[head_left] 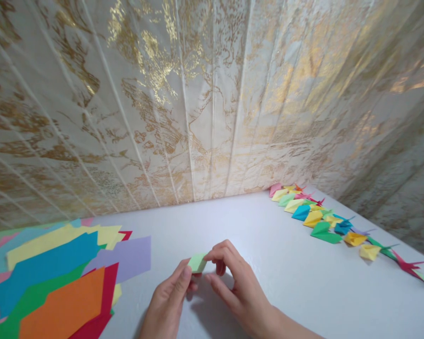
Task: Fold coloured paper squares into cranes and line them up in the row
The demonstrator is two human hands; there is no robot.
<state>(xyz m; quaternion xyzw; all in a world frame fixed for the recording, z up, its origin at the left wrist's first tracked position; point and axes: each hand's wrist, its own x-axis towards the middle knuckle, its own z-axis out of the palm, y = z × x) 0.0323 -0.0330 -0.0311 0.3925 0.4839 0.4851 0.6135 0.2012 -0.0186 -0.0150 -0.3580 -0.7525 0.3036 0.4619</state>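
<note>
A small piece of light green folded paper (198,263) is held above the white table, in front of me. My left hand (171,294) pinches its left side, thumb in front and fingers behind. At the paper's upper right edge, the index fingertip of my right hand (238,282) touches or nearly touches it. The right thumb stands apart from the fingers, and the other right fingers are curled and partly hidden. How the paper is folded on its far side does not show.
Loose coloured paper sheets (53,268) lie in an overlapping spread on the left. Rows of folded paper pieces (325,232) run along the table's right side, with a red pointed one (408,264) near the edge. A gold-patterned curtain (198,117) hangs behind the white table (212,221).
</note>
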